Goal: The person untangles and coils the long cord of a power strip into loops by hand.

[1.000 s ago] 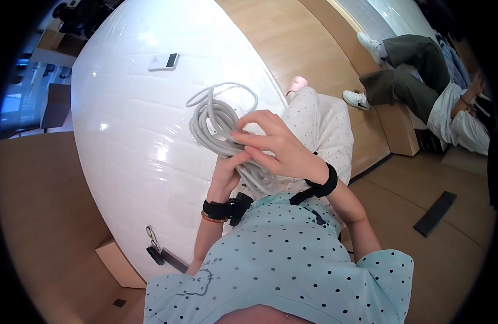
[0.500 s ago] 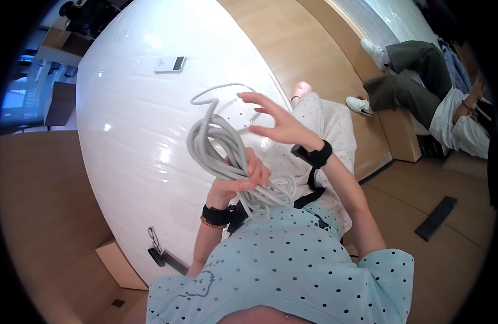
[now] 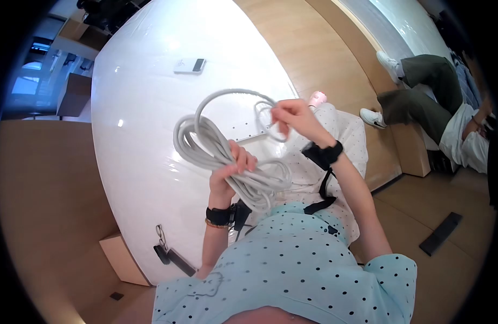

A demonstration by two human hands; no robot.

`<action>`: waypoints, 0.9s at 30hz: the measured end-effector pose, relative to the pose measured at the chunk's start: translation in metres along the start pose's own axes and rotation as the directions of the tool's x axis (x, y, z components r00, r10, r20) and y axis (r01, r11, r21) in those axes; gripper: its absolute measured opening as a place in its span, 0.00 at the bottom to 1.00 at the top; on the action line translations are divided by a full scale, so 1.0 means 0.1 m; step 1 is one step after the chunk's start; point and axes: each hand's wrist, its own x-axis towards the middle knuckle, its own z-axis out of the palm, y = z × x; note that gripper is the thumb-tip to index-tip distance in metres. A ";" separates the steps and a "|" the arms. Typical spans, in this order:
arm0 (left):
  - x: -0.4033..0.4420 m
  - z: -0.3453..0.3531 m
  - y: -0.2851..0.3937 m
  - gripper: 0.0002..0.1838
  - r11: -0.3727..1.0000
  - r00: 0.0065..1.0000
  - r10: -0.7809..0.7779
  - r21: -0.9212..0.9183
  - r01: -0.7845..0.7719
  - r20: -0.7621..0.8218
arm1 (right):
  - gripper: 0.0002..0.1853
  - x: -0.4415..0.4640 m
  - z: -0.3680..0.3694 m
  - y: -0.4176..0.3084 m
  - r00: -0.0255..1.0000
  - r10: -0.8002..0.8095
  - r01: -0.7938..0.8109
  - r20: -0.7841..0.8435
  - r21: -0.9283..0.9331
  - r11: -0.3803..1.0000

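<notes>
A bundle of light grey cable [image 3: 197,143], wound in several loops, is held above the white plastic-covered mattress [image 3: 146,124]. My left hand [image 3: 234,166] wraps its fingers round the middle of the bundle, and the lower loops hang toward my lap. A single length of the cable arches up from the bundle to my right hand [image 3: 298,120], whose fingers pinch it. Below that hand a thinner loose loop dangles. Partly behind the cable lies a white piece with small dark dots [image 3: 248,129]; I cannot tell what it is.
A small white box with a dark end [image 3: 189,66] lies on the mattress. Glasses [image 3: 161,236] and dark objects [image 3: 176,259] lie near its lower edge. At right a seated person's legs [image 3: 422,97] show, with a dark flat strip [image 3: 440,234] on the floor.
My right hand, open with fingers spread before, has closed on the cable's loose length, which now arches higher. My left hand keeps hold of the bundle. The view has shifted slightly.
</notes>
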 end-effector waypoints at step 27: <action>0.10 -0.17 -0.17 0.27 0.978 0.996 0.051 -0.204 -0.035 0.075 | 0.17 -0.49 0.44 -0.57 0.903 0.243 0.096 0.355 -0.718 0.690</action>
